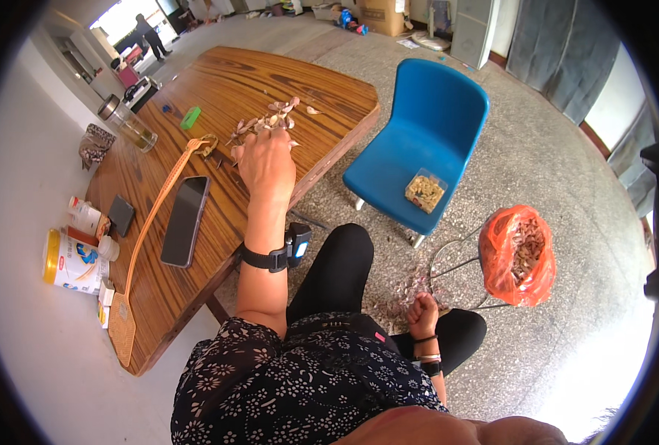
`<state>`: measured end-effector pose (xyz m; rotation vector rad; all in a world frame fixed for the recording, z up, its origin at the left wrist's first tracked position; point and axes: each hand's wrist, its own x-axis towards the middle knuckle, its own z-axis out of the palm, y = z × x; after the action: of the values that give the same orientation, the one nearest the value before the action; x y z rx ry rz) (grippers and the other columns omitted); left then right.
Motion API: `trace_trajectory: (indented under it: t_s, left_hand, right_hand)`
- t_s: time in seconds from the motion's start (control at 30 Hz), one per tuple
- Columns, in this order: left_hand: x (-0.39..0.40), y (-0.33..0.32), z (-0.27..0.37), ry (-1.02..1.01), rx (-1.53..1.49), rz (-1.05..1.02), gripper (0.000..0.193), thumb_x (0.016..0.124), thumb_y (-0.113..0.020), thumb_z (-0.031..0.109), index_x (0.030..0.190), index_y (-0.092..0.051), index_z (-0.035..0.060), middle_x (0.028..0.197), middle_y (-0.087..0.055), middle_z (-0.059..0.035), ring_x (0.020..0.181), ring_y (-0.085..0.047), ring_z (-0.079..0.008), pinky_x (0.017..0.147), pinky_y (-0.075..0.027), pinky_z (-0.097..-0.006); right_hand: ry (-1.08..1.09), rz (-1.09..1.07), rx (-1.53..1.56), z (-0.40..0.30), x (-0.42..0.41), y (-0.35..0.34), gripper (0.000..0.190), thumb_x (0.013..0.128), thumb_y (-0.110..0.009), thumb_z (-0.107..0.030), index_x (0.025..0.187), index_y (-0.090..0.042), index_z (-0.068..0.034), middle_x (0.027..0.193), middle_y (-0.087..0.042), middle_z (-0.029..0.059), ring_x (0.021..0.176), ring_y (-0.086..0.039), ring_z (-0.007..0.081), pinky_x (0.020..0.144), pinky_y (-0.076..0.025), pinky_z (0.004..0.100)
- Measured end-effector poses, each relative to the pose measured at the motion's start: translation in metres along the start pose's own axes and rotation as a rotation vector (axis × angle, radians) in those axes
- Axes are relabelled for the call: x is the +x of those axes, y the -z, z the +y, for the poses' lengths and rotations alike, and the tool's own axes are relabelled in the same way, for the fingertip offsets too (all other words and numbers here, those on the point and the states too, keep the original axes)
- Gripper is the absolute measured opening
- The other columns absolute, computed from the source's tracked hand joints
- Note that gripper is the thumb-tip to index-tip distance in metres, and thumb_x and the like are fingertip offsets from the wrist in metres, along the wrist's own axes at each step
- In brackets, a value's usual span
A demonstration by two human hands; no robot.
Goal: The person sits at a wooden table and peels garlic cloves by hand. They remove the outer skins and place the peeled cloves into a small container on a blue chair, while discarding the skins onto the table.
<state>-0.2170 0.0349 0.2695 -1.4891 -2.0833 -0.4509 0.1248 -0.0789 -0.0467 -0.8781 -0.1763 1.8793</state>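
Observation:
On the wooden table, my left hand (267, 161) reaches palm down to the near edge of a loose pile of unpeeled garlic cloves (274, 119). Its fingertips are hidden beneath it, so whether they grip a clove cannot be told. My right hand (422, 312) rests near my right knee with its fingers curled; what they may hold is not visible. A clear plastic box of peeled garlic cloves (425, 192) sits on a blue plastic chair (413, 144). To the right, an orange-red plastic bag (496, 261) holds garlic skins (527, 250).
An orange fly swatter (157, 206), a smartphone (185, 221), a glass bottle (135, 130) and a green box (190, 118) lie on the table. A yellow-lidded tub (76, 264) is by the wall. Skins litter the floor (399, 295). A person (150, 38) stands far off.

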Motion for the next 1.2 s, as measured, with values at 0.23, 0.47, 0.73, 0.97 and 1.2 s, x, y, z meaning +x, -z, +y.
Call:
trace_trajectory:
  t_s: [0.23, 0.47, 0.73, 0.97, 1.2]
  left_hand:
    - [-0.034, 0.025, 0.040, -0.185, -0.764, 0.081, 0.005, 0.085, -0.062, 0.010, 0.090, -0.063, 0.0088, 0.090, -0.065, -0.0088, 0.079, -0.061, -0.0290, 0.070, -0.048, -0.0380]
    - [-0.146, -0.023, 0.120, -0.643, -1.095, -0.666, 0.007, 0.085, -0.062, 0.008, 0.091, -0.061, 0.0056, 0.086, -0.066, -0.0121, 0.081, -0.064, -0.0306, 0.071, -0.051, -0.0386]
    - [-0.173, -0.060, 0.121, -0.733, -1.197, -0.827, 0.011, 0.082, -0.066, 0.009, 0.089, -0.063, 0.0017, 0.082, -0.067, -0.0142, 0.076, -0.066, -0.0308, 0.065, -0.052, -0.0373]
    - [-0.172, -0.072, 0.117, -0.809, -1.155, -0.921, 0.011, 0.084, -0.065, 0.012, 0.088, -0.062, 0.0024, 0.079, -0.066, -0.0159, 0.076, -0.064, -0.0342, 0.065, -0.050, -0.0407]
    - [-0.176, -0.083, 0.110, -0.814, -1.189, -0.974, 0.010, 0.085, -0.060, 0.009, 0.092, -0.062, 0.0025, 0.083, -0.066, -0.0177, 0.079, -0.064, -0.0370, 0.068, -0.050, -0.0437]
  right_hand:
    - [0.048, 0.048, -0.244, -0.009, -0.014, -0.031, 0.010, 0.094, -0.051, -0.014, 0.097, -0.057, -0.007, 0.058, -0.036, -0.0057, 0.044, -0.031, 0.0045, 0.037, -0.023, 0.0206]
    - [0.506, -0.166, -0.962, -0.052, -0.046, -0.076, 0.021, 0.092, -0.061, -0.024, 0.100, -0.063, -0.005, 0.071, -0.059, -0.0007, 0.064, -0.054, 0.0087, 0.058, -0.044, 0.0256]
    - [0.589, -0.159, -1.324, -0.051, -0.061, -0.091, 0.018, 0.090, -0.063, -0.023, 0.099, -0.064, -0.008, 0.073, -0.064, 0.0129, 0.064, -0.064, 0.0278, 0.060, -0.050, 0.0355]
    - [0.473, -0.172, -1.351, -0.042, -0.048, -0.091, 0.026, 0.090, -0.060, -0.027, 0.102, -0.063, -0.004, 0.080, -0.063, 0.0121, 0.073, -0.062, 0.0241, 0.066, -0.048, 0.0368]
    - [0.533, -0.130, -1.360, -0.033, -0.041, -0.094, 0.026, 0.087, -0.058, -0.026, 0.085, -0.063, 0.000, 0.075, -0.061, 0.0185, 0.073, -0.061, 0.0348, 0.066, -0.046, 0.0423]
